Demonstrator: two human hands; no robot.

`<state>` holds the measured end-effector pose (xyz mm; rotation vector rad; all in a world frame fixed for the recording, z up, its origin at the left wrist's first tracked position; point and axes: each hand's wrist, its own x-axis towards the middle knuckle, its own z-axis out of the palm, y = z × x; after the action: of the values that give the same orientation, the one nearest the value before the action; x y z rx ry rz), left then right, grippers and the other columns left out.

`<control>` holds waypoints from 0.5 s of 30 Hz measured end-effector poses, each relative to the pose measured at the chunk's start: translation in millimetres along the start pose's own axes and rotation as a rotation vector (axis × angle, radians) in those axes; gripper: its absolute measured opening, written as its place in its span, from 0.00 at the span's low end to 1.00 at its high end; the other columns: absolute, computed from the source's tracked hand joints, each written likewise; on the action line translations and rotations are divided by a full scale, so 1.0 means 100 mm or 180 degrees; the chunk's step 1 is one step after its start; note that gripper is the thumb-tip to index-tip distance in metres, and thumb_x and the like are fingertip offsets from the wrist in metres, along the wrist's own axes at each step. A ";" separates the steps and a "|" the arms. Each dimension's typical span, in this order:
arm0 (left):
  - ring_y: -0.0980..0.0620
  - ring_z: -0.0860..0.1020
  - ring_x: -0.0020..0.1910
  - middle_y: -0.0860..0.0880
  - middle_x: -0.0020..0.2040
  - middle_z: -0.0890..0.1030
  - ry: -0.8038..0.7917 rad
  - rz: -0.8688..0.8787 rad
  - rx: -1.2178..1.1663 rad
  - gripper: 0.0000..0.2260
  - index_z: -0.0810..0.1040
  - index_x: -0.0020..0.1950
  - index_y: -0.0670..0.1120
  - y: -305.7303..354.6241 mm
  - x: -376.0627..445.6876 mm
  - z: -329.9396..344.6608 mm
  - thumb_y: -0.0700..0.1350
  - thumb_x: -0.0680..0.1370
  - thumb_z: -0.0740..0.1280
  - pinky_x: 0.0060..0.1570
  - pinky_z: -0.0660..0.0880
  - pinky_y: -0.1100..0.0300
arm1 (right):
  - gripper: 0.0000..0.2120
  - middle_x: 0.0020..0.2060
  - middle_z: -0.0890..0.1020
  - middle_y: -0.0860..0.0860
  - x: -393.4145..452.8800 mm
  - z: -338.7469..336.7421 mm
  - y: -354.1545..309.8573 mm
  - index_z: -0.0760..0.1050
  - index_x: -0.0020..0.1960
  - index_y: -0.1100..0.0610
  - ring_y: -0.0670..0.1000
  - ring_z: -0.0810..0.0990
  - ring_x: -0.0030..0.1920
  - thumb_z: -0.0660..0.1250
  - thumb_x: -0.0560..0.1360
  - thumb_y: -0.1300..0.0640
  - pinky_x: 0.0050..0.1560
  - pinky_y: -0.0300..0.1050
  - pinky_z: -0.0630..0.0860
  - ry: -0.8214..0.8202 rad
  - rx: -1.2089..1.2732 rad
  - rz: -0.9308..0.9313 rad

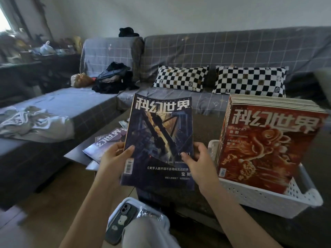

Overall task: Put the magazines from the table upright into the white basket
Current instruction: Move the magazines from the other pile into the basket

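Observation:
I hold a dark blue magazine [159, 133] upright in the air above the low table [202, 126]. My left hand [114, 156] grips its lower left edge and my right hand [198, 161] grips its lower right edge. To the right, the white basket [259, 196] stands on the table with several magazines upright in it; the front one has a red cover [265, 145]. Another magazine [105, 140] lies flat on the table's left side, partly hidden behind the one I hold.
A grey checked sofa [232, 51] runs behind the table, with two checkered pillows [180, 78] and a black bag [112, 77]. Crumpled clothing [34, 122] lies on the sofa's left section. A phone [120, 222] rests on my knee.

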<state>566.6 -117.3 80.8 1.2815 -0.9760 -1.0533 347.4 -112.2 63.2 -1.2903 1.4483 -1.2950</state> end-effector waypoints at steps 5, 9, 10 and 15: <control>0.44 0.82 0.38 0.40 0.44 0.84 -0.0357 0.0261 -0.0585 0.07 0.78 0.52 0.39 0.22 -0.24 0.26 0.40 0.76 0.68 0.36 0.80 0.55 | 0.12 0.45 0.85 0.49 -0.20 -0.44 -0.25 0.70 0.56 0.48 0.53 0.83 0.47 0.67 0.75 0.58 0.51 0.61 0.78 0.0029 0.0538 -0.0226; 0.44 0.84 0.39 0.41 0.44 0.85 -0.0619 0.0365 -0.0782 0.07 0.79 0.52 0.41 0.27 -0.34 0.58 0.40 0.75 0.70 0.35 0.80 0.55 | 0.11 0.43 0.85 0.45 -0.31 -0.86 -0.33 0.71 0.54 0.46 0.48 0.84 0.45 0.67 0.76 0.59 0.52 0.57 0.79 0.0228 0.0503 -0.0461; 0.44 0.84 0.41 0.41 0.45 0.85 -0.0717 0.0381 -0.0780 0.08 0.79 0.53 0.42 0.27 -0.35 0.67 0.40 0.74 0.70 0.37 0.80 0.54 | 0.11 0.43 0.85 0.44 -0.34 -0.96 -0.34 0.71 0.53 0.46 0.47 0.84 0.45 0.67 0.76 0.59 0.52 0.56 0.79 0.0284 0.0499 -0.0508; 0.42 0.84 0.46 0.42 0.49 0.85 -0.1265 0.0421 -0.0889 0.14 0.79 0.56 0.44 0.23 -0.42 1.18 0.42 0.71 0.72 0.39 0.81 0.53 | 0.13 0.45 0.85 0.43 -0.39 -1.51 -0.28 0.72 0.51 0.43 0.45 0.83 0.48 0.67 0.75 0.60 0.53 0.53 0.78 0.0643 0.0419 -0.0619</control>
<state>443.4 -106.2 111.0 0.7833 -1.1446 -1.3165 213.3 -44.9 113.2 -1.2659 1.3722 -1.6623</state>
